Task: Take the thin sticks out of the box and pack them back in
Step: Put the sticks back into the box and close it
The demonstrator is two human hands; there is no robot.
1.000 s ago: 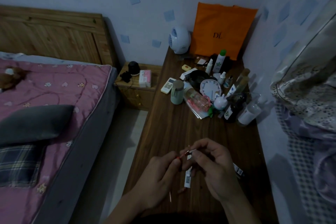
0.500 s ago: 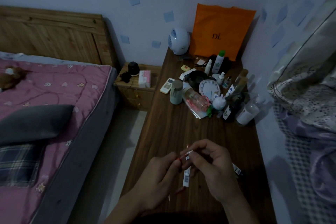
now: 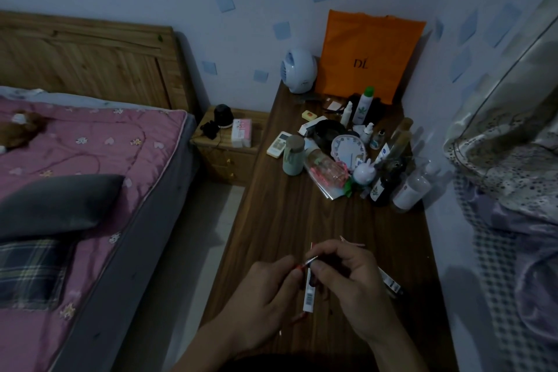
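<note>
My left hand (image 3: pixel 265 296) and my right hand (image 3: pixel 356 278) meet low over the dark wooden table (image 3: pixel 302 214). Both pinch one thin stick (image 3: pixel 308 263) with a reddish end, held slanted between their fingertips. Under the fingers lies a narrow white box piece with a barcode (image 3: pixel 309 296). A second box piece (image 3: pixel 391 284) pokes out from behind my right hand. Loose sticks (image 3: pixel 351 241) lie on the wood just beyond my right hand, and another one (image 3: pixel 280 332) lies near my left wrist.
Bottles, a small clock (image 3: pixel 347 149), a green cup (image 3: pixel 293 155) and a remote crowd the table's far half before an orange bag (image 3: pixel 368 54) and a round fan (image 3: pixel 299 71). A bed with a pink quilt (image 3: pixel 84 154) lies left, a nightstand (image 3: pixel 229 145) between.
The hands stay together on the stick. My right hand has dipped slightly, and loose sticks now show on the wood beyond it.
</note>
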